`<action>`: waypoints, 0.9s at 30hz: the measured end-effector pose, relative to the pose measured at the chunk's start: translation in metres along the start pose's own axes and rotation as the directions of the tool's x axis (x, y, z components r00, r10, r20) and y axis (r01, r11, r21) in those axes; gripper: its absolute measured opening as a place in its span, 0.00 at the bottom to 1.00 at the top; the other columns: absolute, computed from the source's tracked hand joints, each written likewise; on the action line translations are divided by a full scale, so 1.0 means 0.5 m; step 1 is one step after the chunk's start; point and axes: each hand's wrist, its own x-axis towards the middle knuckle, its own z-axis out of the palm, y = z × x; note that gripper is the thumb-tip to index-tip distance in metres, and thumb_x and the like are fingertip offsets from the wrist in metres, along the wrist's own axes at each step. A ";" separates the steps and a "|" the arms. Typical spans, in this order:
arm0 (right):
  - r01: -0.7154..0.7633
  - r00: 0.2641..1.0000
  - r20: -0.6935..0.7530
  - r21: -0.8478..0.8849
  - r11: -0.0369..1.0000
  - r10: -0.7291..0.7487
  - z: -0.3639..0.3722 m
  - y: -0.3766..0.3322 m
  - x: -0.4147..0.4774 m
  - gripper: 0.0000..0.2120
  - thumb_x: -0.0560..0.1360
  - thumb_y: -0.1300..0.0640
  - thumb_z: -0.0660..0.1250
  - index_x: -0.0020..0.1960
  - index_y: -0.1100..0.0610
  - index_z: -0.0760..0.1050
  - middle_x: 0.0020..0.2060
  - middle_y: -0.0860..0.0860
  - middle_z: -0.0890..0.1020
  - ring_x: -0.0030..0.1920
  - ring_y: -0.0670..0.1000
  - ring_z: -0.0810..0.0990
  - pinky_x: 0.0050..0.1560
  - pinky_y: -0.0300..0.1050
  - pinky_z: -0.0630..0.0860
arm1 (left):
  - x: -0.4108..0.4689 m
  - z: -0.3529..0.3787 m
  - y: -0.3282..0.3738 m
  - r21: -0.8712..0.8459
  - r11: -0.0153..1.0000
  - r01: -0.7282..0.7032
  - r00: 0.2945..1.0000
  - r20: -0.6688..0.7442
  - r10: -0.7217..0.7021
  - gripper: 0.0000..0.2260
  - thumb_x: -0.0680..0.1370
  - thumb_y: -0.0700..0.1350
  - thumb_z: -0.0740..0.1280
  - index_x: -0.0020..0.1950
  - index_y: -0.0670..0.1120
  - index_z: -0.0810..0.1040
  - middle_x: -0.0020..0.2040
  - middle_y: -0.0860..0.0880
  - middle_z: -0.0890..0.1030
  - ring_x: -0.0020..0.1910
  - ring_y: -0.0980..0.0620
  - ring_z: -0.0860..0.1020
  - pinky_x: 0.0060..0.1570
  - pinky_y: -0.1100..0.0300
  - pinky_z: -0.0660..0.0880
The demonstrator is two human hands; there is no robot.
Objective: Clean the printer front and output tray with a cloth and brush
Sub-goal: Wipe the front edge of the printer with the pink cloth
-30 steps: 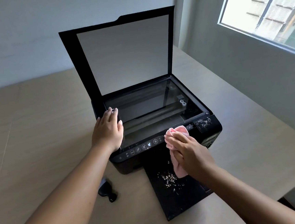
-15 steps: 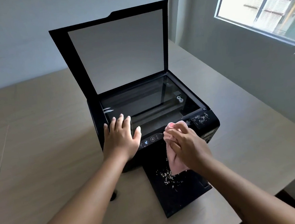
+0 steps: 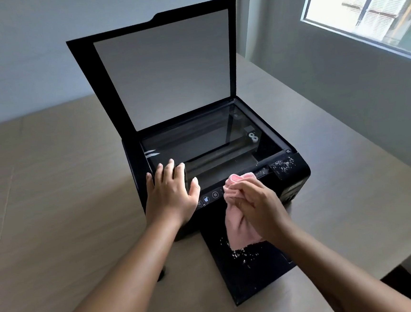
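A black printer stands on the table with its scanner lid raised. My left hand lies flat with straight fingers on the printer's front left corner, over part of the control panel. My right hand grips a pink cloth against the front edge, right of the buttons. The cloth hangs down over the black output tray, which carries white crumbs. More white crumbs sit on the front right top corner. The brush is almost hidden behind my left forearm.
The printer sits on a light wooden table whose right edge runs close beside the printer. A grey wall and a bright window are on the right. The scanner glass lies exposed.
My left hand has slid from the printer's left edge to the front left corner and flattened. My right hand with the cloth stays at the front edge. The brush became covered by my forearm.
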 end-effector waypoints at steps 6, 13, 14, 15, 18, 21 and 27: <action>-0.124 0.989 -0.106 -0.250 0.960 0.100 -0.004 -0.005 0.003 0.12 0.78 0.48 0.61 0.55 0.50 0.79 0.55 0.47 0.77 0.52 0.53 0.76 0.54 0.48 0.76 | -0.001 0.001 0.000 -0.007 1.000 -0.006 1.000 0.004 0.006 0.29 0.76 0.60 0.52 0.73 0.47 0.67 0.76 0.44 0.65 0.75 0.42 0.59 0.74 0.42 0.51; -0.215 0.974 -0.151 -0.349 0.912 0.171 -0.067 -0.015 0.017 0.10 0.79 0.56 0.64 0.55 0.58 0.80 0.55 0.53 0.78 0.46 0.49 0.73 0.43 0.30 0.62 | 0.000 0.004 -0.003 -0.031 0.999 -0.012 1.000 -0.012 0.012 0.28 0.75 0.60 0.53 0.71 0.47 0.68 0.75 0.43 0.66 0.75 0.41 0.60 0.74 0.42 0.52; -0.251 0.961 -0.200 -0.352 0.902 0.190 -0.072 -0.012 0.022 0.08 0.78 0.58 0.65 0.53 0.60 0.81 0.53 0.55 0.79 0.46 0.50 0.73 0.44 0.31 0.61 | 0.000 0.004 -0.002 -0.033 0.999 -0.010 1.000 -0.016 0.009 0.29 0.75 0.60 0.53 0.71 0.47 0.68 0.75 0.43 0.66 0.75 0.41 0.60 0.74 0.42 0.52; -0.230 0.964 -0.211 -0.356 0.906 0.162 -0.070 -0.018 0.026 0.06 0.77 0.61 0.66 0.51 0.61 0.81 0.51 0.56 0.80 0.46 0.52 0.75 0.46 0.32 0.63 | 0.000 0.003 -0.002 -0.035 0.999 -0.007 1.000 -0.019 0.006 0.29 0.75 0.61 0.53 0.71 0.47 0.68 0.75 0.43 0.66 0.75 0.41 0.60 0.74 0.41 0.52; -0.103 0.995 -0.031 -0.330 0.938 0.099 -0.067 0.008 0.013 0.08 0.77 0.58 0.66 0.55 0.57 0.80 0.56 0.52 0.79 0.50 0.52 0.78 0.52 0.39 0.76 | -0.004 0.000 -0.002 -0.038 0.999 -0.030 1.000 0.002 0.030 0.32 0.74 0.65 0.51 0.72 0.48 0.67 0.76 0.44 0.64 0.76 0.41 0.58 0.74 0.40 0.51; -0.184 0.983 -0.090 -0.419 0.889 0.161 -0.071 0.029 0.000 0.14 0.77 0.56 0.65 0.62 0.50 0.77 0.62 0.46 0.76 0.57 0.54 0.76 0.54 0.50 0.76 | -0.005 -0.005 -0.003 -0.013 0.996 -0.083 0.994 0.076 0.084 0.40 0.70 0.73 0.48 0.76 0.52 0.62 0.78 0.49 0.59 0.77 0.40 0.53 0.74 0.39 0.46; -0.081 0.996 -0.056 -0.348 0.934 0.065 -0.022 0.011 -0.013 0.14 0.78 0.49 0.60 0.61 0.50 0.77 0.62 0.45 0.76 0.57 0.53 0.77 0.52 0.49 0.78 | -0.004 -0.017 -0.004 0.053 0.987 -0.150 0.968 0.212 0.136 0.52 0.60 0.83 0.48 0.78 0.57 0.50 0.80 0.54 0.47 0.78 0.41 0.43 0.72 0.35 0.39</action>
